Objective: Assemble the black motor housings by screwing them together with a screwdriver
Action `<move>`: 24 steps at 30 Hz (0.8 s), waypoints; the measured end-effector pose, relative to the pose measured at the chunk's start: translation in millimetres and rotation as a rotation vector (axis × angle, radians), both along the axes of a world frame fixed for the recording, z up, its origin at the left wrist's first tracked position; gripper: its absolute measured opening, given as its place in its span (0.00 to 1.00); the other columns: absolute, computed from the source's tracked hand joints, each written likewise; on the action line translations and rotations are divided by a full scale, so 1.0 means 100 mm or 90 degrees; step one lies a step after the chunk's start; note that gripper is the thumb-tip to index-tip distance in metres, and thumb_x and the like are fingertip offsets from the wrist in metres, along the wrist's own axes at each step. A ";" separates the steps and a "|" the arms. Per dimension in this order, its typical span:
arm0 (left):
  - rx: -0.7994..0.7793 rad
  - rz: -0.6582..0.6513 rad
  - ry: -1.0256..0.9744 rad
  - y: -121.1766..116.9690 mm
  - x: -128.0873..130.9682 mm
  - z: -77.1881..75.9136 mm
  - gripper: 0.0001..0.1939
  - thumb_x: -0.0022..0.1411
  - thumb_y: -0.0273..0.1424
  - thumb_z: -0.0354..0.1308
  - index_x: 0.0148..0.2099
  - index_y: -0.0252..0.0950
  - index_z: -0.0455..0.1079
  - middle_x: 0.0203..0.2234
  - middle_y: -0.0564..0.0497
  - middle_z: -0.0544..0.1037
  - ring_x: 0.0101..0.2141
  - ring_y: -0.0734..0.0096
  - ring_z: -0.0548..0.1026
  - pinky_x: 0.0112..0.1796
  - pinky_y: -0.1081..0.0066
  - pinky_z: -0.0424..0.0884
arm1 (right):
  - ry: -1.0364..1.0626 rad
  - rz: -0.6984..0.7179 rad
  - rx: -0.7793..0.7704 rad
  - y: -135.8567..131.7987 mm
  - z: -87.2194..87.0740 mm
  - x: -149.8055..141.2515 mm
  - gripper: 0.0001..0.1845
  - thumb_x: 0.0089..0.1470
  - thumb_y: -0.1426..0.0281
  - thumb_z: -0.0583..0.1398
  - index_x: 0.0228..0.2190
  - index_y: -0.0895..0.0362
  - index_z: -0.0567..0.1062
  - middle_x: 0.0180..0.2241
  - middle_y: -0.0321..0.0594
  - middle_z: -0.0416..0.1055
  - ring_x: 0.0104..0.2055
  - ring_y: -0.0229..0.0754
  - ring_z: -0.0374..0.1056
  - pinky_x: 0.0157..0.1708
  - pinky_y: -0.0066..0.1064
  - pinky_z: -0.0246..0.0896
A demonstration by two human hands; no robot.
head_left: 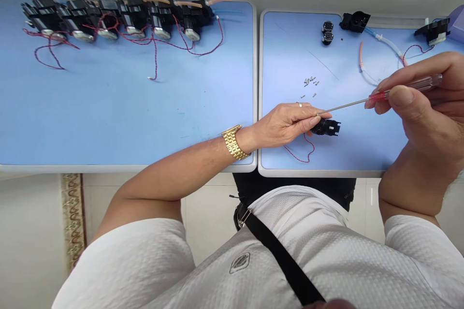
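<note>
My right hand [424,96] is closed round the clear and red handle of a screwdriver [348,105]. Its thin shaft slants left, and the tip meets the fingertips of my left hand [295,123]. A tiny silver screw seems to sit at that tip; it is too small to be sure. Under and beside my left fingers lies a small black motor part [328,127] with a notched end, partly hidden by the thumb. Those fingers are closed on it. From it a twisted red and dark wire [308,154] loops over the blue table.
Several loose screws [310,81] lie beyond my left hand. Two black round parts [327,33], a black housing [355,22] and tubing [389,43] are farther back. Assembled black units [134,19] with wires line the left table's back edge. A gap [257,81] separates the two tables.
</note>
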State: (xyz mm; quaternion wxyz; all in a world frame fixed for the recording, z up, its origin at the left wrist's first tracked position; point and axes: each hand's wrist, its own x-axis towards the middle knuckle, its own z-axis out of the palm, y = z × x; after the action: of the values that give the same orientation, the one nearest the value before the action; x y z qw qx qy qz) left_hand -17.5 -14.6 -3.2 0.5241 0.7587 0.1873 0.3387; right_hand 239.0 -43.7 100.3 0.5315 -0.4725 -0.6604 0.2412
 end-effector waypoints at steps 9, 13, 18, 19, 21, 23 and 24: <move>0.011 0.002 -0.004 0.01 0.00 0.00 0.23 0.86 0.43 0.54 0.66 0.36 0.83 0.41 0.44 0.87 0.38 0.73 0.83 0.41 0.73 0.79 | -0.043 0.033 0.039 0.01 0.01 -0.01 0.12 0.57 0.66 0.78 0.42 0.37 0.92 0.28 0.33 0.84 0.27 0.54 0.79 0.17 0.47 0.64; 0.004 0.005 0.008 0.00 0.00 0.00 0.24 0.86 0.45 0.54 0.66 0.37 0.83 0.40 0.45 0.87 0.38 0.72 0.82 0.42 0.72 0.79 | -0.050 0.039 0.040 0.02 0.00 0.01 0.13 0.58 0.67 0.77 0.43 0.37 0.92 0.28 0.33 0.83 0.27 0.54 0.79 0.18 0.48 0.68; 0.000 0.001 0.005 0.00 0.00 -0.01 0.24 0.86 0.46 0.54 0.66 0.38 0.84 0.43 0.44 0.87 0.40 0.71 0.84 0.45 0.71 0.79 | -0.081 0.027 0.043 0.02 0.00 0.03 0.11 0.59 0.65 0.77 0.42 0.36 0.91 0.28 0.32 0.83 0.27 0.55 0.79 0.18 0.49 0.71; 0.000 0.000 0.001 0.00 0.00 -0.01 0.24 0.86 0.46 0.54 0.65 0.38 0.84 0.44 0.44 0.88 0.41 0.71 0.84 0.46 0.71 0.80 | -0.085 0.025 0.039 0.02 0.00 0.03 0.10 0.59 0.65 0.77 0.42 0.36 0.91 0.28 0.32 0.83 0.27 0.55 0.79 0.18 0.49 0.70; 0.001 0.000 -0.007 0.00 0.00 -0.01 0.23 0.86 0.45 0.54 0.65 0.38 0.84 0.45 0.44 0.88 0.42 0.70 0.84 0.47 0.70 0.80 | -0.081 0.025 0.034 0.02 0.01 0.02 0.11 0.60 0.66 0.76 0.42 0.36 0.91 0.28 0.31 0.83 0.28 0.54 0.79 0.19 0.48 0.70; 0.001 -0.002 -0.004 0.00 0.00 -0.02 0.23 0.86 0.44 0.54 0.66 0.38 0.83 0.45 0.44 0.88 0.42 0.70 0.84 0.48 0.70 0.80 | -0.074 0.026 0.035 0.02 0.01 0.02 0.11 0.59 0.67 0.76 0.42 0.37 0.91 0.28 0.32 0.83 0.27 0.53 0.79 0.19 0.48 0.69; 0.001 -0.004 0.000 0.00 -0.01 -0.02 0.23 0.86 0.44 0.54 0.66 0.39 0.83 0.46 0.44 0.88 0.42 0.70 0.84 0.48 0.70 0.80 | -0.074 0.027 0.036 0.02 0.01 0.02 0.11 0.59 0.67 0.76 0.42 0.37 0.91 0.28 0.32 0.83 0.27 0.53 0.79 0.18 0.48 0.69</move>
State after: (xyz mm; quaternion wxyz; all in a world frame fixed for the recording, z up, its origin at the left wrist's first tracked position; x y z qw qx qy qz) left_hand -18.0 -14.5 -4.8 0.5244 0.7599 0.1843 0.3370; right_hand 241.2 -41.8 101.0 0.4999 -0.4564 -0.7067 0.2060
